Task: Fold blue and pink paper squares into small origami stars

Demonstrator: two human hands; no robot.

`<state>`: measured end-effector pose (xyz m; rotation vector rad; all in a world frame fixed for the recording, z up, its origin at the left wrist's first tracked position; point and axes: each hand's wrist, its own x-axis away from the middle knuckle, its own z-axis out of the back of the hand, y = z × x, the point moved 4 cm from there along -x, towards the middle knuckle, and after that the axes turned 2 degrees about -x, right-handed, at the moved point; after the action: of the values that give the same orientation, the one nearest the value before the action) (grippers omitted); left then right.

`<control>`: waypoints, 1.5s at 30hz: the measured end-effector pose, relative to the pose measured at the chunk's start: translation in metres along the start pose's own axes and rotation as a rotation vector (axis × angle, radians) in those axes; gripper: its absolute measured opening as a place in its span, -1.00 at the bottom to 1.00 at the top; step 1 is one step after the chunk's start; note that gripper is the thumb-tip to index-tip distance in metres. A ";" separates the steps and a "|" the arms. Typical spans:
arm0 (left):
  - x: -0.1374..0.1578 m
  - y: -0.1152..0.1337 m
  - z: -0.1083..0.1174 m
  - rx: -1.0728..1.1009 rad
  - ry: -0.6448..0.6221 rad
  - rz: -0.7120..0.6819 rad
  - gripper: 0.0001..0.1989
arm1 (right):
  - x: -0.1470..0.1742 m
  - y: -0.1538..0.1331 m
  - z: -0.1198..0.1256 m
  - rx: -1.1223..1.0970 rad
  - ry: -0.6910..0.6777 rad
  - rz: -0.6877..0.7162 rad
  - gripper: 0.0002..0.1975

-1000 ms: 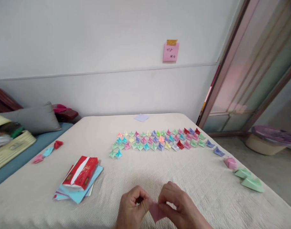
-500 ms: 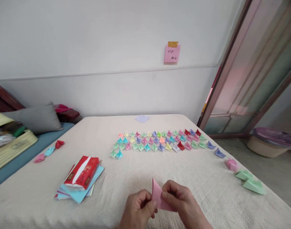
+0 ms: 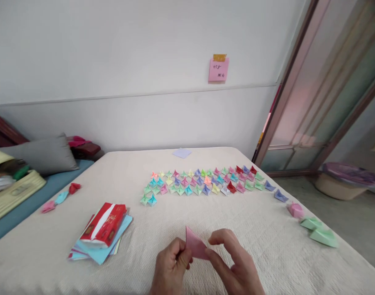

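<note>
A folded piece of pink paper [image 3: 195, 245], roughly triangular with its tip up, is above the cloth near the front. My left hand [image 3: 171, 264] pinches its left edge between thumb and fingers. At the paper's right corner is my right hand [image 3: 235, 262], its thumb tip at or against the paper and its index finger lifted away, so that hand is open. Beyond both hands stand several rows of small folded paper boats [image 3: 189, 180] in many colours.
A red tissue pack [image 3: 104, 224] lies on coloured paper sheets [image 3: 98, 255] to the left. Farther left are a few folded papers [image 3: 61, 197]. Larger green folded boats [image 3: 324, 237] and a pink folded piece [image 3: 296, 210] line the right edge. A lilac sheet [image 3: 181, 153] lies at the back.
My right hand has loosened its pinch on the pink paper, its index finger now spread from the thumb. The paper and left hand have shifted slightly left in view.
</note>
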<state>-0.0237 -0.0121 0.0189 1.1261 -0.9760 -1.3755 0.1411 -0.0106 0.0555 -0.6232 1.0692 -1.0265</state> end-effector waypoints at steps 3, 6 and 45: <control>0.000 0.004 0.003 -0.030 0.003 -0.034 -0.69 | 0.000 -0.006 0.001 0.053 -0.017 0.076 -0.91; 0.001 0.006 0.003 -0.071 -0.005 -0.075 -0.69 | -0.002 -0.007 0.000 0.080 -0.038 0.037 -0.87; 0.002 0.016 -0.010 0.789 -0.360 0.430 -0.77 | 0.002 0.021 -0.024 -0.992 -0.317 -0.758 -0.88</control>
<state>-0.0105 -0.0154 0.0316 1.1303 -2.0042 -0.8522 0.1270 -0.0018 0.0277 -2.0394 1.0299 -0.9140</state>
